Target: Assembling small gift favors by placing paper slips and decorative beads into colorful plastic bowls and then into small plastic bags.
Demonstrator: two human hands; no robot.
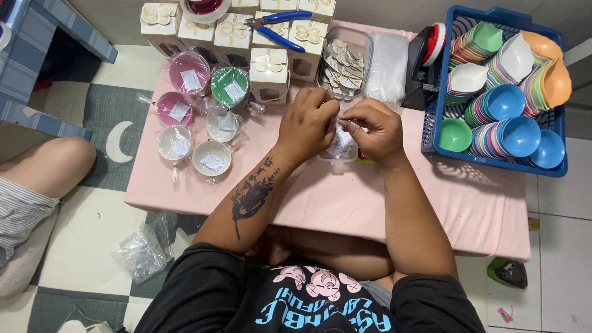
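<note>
Both my hands meet over the middle of a low pink table (468,209). My left hand (306,123) and my right hand (373,129) pinch a small white paper piece (340,143) between their fingertips, above a small clear container (338,156) that they mostly hide. Just beyond my hands stands a clear plastic tub (345,61) holding several small white and brown pieces.
Wrapped small bowls, pink (189,73), green (230,85) and white (211,158), sit on the table's left. Cream gift boxes (269,73) and blue pliers (277,28) line the far edge. A blue basket (493,157) of coloured bowls stands right. Another person's knee (52,166) is at left.
</note>
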